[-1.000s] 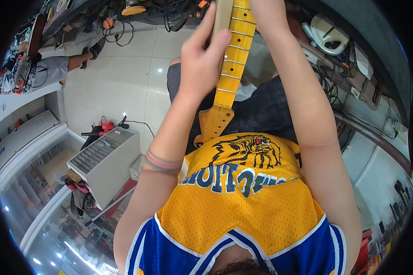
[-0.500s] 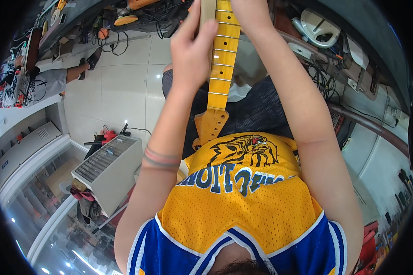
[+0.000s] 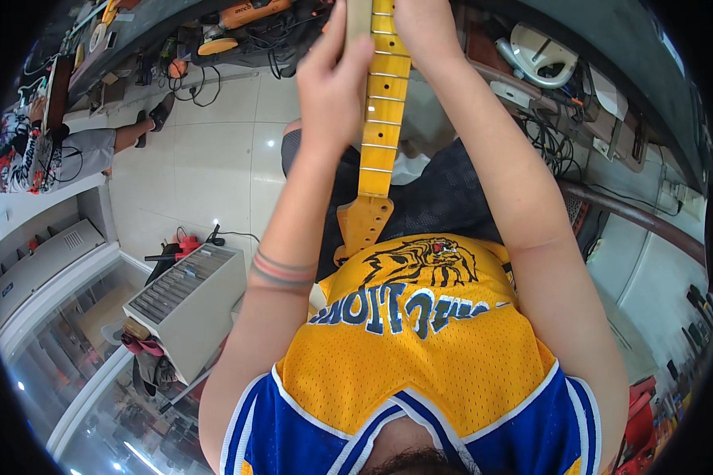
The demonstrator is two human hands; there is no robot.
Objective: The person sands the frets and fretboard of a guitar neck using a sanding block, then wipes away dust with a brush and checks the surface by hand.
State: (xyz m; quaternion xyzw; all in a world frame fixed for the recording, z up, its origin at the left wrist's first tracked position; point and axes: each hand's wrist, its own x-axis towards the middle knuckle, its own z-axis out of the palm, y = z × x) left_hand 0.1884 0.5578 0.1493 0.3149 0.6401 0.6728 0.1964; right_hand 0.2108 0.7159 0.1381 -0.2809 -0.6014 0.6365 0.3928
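Neck: a yellow guitar neck is running from the top edge down between the forearms, frets and dark dots facing up.
Headstock: the headstock is pointing back toward the wearer, a row of holes showing, its end lying close against the yellow jersey; contact is not reading clearly.
Left hand: the left hand is closing around a pale bar, thumb on the neck side, fingers on the outer side.
Pale bar: it is lying lengthwise along the neck's left edge, its far end running out of view.
Right hand: the right hand is sitting at the neck's right edge, fingers leaving the frame; cannot tell how its grip is standing.
Lap: dark shorts are showing beneath the neck.
Upper left: an orange power tool is resting among cords.
Right: black cables are hanging in a tangle.
Floor: a pale box with a slotted top is standing on the left.
Far left: another person in grey shorts is facing a bench.
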